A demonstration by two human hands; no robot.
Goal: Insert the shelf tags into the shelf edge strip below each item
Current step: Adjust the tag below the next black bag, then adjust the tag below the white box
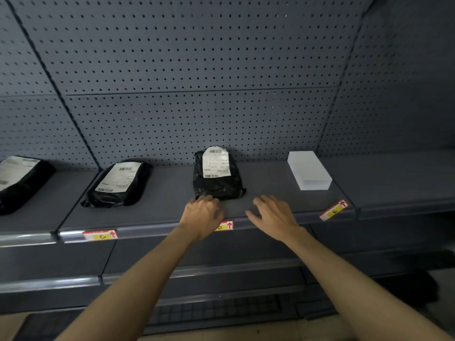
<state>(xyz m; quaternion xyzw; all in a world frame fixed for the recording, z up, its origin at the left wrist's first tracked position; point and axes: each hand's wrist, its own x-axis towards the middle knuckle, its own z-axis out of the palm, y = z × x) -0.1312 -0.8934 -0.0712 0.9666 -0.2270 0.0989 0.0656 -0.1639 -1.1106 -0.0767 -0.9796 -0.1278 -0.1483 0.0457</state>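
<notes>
Shelf tags sit in the shelf edge strip (157, 231): tag C (100, 235) below the left black parcel (118, 184), tag D (225, 226) below the middle parcel (216, 174), partly hidden by the left hand (203, 216). Tag E (333, 210) sits below the white box (309, 170). Left hand loosely curled, empty, fingertips near the parcel. Right hand (273, 216) spread, empty, over the shelf (172, 193).

Both hands reached over the front of the grey shelf (258, 178), empty. The left hand (203, 215) lay partly over the D tag (225, 226) in the edge strip (152, 233), fingers touching the middle black parcel (218, 174). The right hand (273, 215) was spread flat just beside it. The C tag (101, 235) sat below another black parcel (118, 184), the E tag (333, 210) below a white box (309, 170).
</notes>
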